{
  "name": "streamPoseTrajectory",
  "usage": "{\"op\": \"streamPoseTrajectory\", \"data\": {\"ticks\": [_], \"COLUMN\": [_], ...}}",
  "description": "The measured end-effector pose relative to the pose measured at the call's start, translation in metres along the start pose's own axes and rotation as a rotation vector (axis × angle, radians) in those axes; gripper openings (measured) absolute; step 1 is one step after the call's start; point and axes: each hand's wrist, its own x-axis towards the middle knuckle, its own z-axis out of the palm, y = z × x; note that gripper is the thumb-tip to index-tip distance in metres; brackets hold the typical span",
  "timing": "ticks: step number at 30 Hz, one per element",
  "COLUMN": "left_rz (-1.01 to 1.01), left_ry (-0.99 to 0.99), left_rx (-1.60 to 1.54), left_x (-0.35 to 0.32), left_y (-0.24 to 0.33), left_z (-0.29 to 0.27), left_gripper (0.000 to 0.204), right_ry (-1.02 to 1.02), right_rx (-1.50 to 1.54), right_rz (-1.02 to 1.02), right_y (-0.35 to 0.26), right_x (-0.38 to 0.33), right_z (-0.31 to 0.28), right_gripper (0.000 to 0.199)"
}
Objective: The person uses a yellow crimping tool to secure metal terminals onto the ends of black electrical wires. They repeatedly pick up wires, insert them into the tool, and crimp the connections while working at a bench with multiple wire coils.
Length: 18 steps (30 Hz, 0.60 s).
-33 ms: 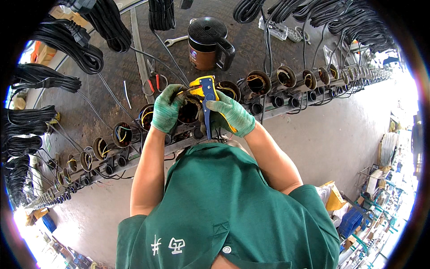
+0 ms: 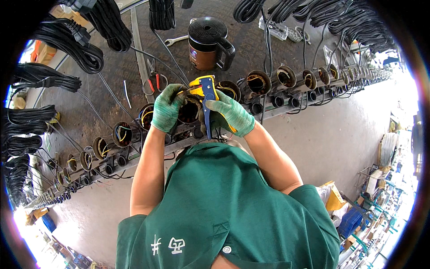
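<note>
Both my hands wear green knit gloves. In my right hand (image 2: 233, 115) is a yellow-and-blue wire stripper (image 2: 208, 92), its blue handle pointing down toward me. My left hand (image 2: 166, 110) is closed in a pinch at the stripper's yellow jaw, on what looks like a thin wire; most of it is hidden by the fingers. Just under the tool lies the open end of a round metal tube (image 2: 188, 113), partly covered by my hands. To its right another tube end (image 2: 228, 91) shows a yellow wire inside.
More tubes (image 2: 258, 83) with wires line the bench edge on both sides. Bundled black cables (image 2: 107, 24) hang around the far side. On the dark bench (image 2: 121, 71) are a lidded brown mug (image 2: 201, 57), a wrench (image 2: 176, 41), red-handled scissors (image 2: 154, 84) and a clear plastic box (image 2: 274, 29).
</note>
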Motion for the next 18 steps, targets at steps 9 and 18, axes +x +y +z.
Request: {"op": "streamPoseTrajectory", "data": {"ticks": [9,18], "left_rz": [0.020,-0.020], "left_ry": [0.011,0.022], "left_rx": [-0.014,0.005], "left_x": [0.002,0.000], "left_y": [-0.005,0.011], "left_z": [0.001,0.004], "left_gripper": [0.020,0.020], "right_ry": [0.064,0.193], "right_rx": [-0.155,0.011], "right_rz": [-0.091,-0.174], "right_y": [0.006,0.013], "right_x": [0.007,0.017], "right_z": [0.002,-0.006], "right_gripper": [0.044,0.041]}}
